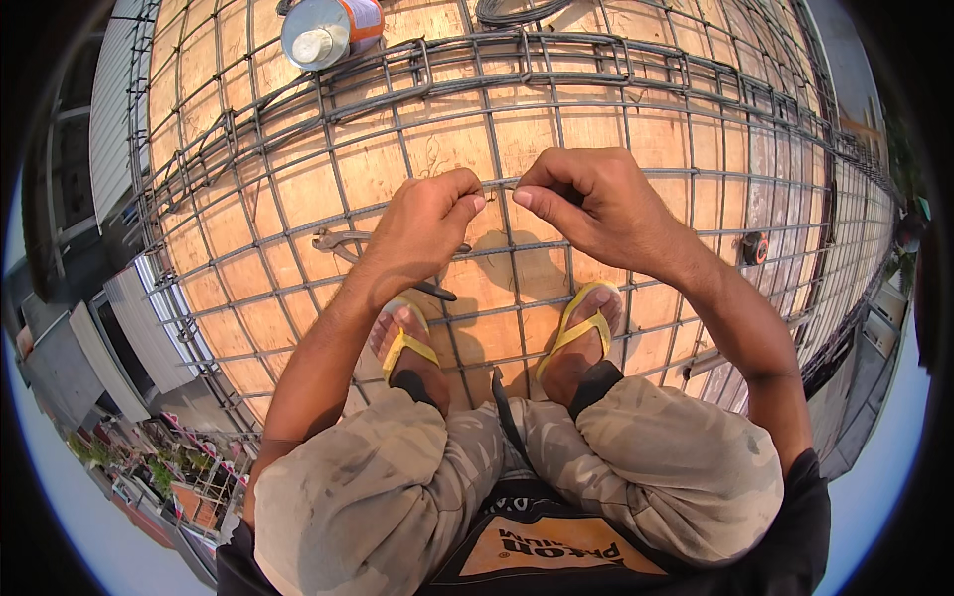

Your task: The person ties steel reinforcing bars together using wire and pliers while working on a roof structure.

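Note:
Both my hands meet over a crossing of the steel rebar mesh, with a small gap between them. My left hand is closed, thumb and forefinger pinching at a thin tie wire by the bar. On the other side of the crossing my right hand is also closed, its thumb and forefinger pinched at the same wire; the wire's ends are hidden by the fingers. Just left of my left hand, a pair of pincers lies on the mesh, its handles partly behind my wrist.
Plywood boards lie under the mesh. A thicker rebar beam cage crosses ahead. Beyond it are an open tin and a wire coil. A black-and-orange round object sits at right. My sandalled feet stand among the bars.

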Motion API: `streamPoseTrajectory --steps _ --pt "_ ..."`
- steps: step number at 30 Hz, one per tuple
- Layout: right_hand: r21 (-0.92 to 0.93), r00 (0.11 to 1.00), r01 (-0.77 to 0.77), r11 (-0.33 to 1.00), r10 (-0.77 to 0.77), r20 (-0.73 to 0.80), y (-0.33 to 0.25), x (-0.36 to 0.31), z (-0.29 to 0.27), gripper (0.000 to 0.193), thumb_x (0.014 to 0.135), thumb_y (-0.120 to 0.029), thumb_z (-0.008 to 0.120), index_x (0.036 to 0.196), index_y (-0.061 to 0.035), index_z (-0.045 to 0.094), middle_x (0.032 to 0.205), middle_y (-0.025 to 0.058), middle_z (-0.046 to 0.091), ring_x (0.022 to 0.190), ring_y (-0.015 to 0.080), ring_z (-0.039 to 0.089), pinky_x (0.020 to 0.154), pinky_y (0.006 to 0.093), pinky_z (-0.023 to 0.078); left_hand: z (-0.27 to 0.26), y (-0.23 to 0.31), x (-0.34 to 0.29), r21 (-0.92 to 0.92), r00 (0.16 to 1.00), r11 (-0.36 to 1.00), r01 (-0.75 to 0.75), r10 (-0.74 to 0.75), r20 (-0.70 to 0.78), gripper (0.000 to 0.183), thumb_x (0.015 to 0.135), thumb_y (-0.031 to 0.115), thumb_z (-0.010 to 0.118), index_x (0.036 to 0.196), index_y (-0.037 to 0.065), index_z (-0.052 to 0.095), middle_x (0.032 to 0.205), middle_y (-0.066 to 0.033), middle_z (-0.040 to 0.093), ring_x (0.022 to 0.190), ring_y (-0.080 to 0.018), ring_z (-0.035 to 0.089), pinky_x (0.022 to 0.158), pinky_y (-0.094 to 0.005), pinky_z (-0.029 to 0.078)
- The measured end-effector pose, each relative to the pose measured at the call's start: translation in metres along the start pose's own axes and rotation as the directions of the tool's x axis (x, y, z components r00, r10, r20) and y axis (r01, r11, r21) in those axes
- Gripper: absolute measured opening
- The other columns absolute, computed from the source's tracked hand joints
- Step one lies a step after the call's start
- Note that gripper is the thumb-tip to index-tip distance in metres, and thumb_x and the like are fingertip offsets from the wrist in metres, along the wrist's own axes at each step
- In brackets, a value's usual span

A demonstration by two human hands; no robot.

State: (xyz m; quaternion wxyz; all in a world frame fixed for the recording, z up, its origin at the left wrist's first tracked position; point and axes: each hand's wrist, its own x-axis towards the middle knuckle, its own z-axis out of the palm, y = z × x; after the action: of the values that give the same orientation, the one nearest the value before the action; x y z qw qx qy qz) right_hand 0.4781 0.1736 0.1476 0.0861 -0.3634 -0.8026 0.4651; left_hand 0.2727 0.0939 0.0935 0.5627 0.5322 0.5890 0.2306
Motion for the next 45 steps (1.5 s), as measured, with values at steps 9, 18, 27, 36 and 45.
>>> streamPoseTrajectory --steps 9,18,27,36,45 --pt "-0.042 0.971 -0.106 0.994 0.112 0.211 0.058 -0.007 0.028 0.018 0.093 -0.016 0.066 0.092 0.0019 0.066 0.071 0.0119 0.066 0.061 0.02 0.062 0.058 0.0331 0.049 0.002 -0.008 -0.006 -0.185 0.998 0.982 -0.031 0.021 -0.053 0.017 0.097 0.016 0.059 0.092 0.0 0.062 0.069 0.0026 0.05 0.064 -0.0069 0.043 0.057 -0.0265 0.037" --pt "0.112 0.992 -0.07 0.991 0.081 -0.101 -0.007 -0.005 0.0 0.017 0.096 -0.017 0.066 0.093 0.0003 0.066 0.07 -0.0011 0.061 0.062 0.0039 0.054 0.052 0.0222 0.043 -0.004 0.003 -0.011 0.207 0.989 0.971 -0.123 0.138 -0.058 0.015 0.097 0.015 0.059 0.094 0.0 0.062 0.067 -0.0064 0.055 0.065 -0.0116 0.05 0.057 -0.0327 0.04" --pt "0.068 0.944 -0.253 0.965 0.231 0.236 0.035 -0.041 0.049 0.018 0.09 -0.015 0.064 0.091 0.0019 0.069 0.075 0.0153 0.069 0.069 0.0286 0.068 0.066 0.0377 0.053 -0.004 -0.003 -0.009 -0.224 0.953 0.955 -0.194 0.129 -0.274 0.02 0.098 0.02 0.057 0.098 0.0 0.064 0.063 -0.0033 0.054 0.06 -0.011 0.05 0.055 -0.0308 0.041" --pt "-0.202 0.753 0.0 0.979 0.133 0.645 0.057 -0.036 0.018 0.016 0.081 -0.018 0.064 0.088 -0.0048 0.071 0.083 0.0161 0.071 0.081 0.0342 0.069 0.074 0.0437 0.054 -0.028 0.012 -0.017 0.435 0.713 0.839 -0.327 -0.083 0.696 0.015 0.09 0.015 0.062 0.092 0.001 0.067 0.076 -0.015 0.066 0.075 -0.0302 0.064 0.069 -0.0387 0.048" --pt "-0.265 0.806 0.062 0.962 0.108 0.582 0.052 -0.03 0.01 0.018 0.081 -0.019 0.063 0.09 -0.0044 0.071 0.087 0.0171 0.071 0.084 0.0353 0.069 0.076 0.0444 0.053 -0.146 0.127 0.041 0.036 0.77 0.882 -0.469 0.429 -0.472 0.08 0.098 0.03 0.059 0.154 0.005 0.008 0.152 -0.0241 0.031 0.122 -0.032 0.056 0.097 -0.0399 0.052"
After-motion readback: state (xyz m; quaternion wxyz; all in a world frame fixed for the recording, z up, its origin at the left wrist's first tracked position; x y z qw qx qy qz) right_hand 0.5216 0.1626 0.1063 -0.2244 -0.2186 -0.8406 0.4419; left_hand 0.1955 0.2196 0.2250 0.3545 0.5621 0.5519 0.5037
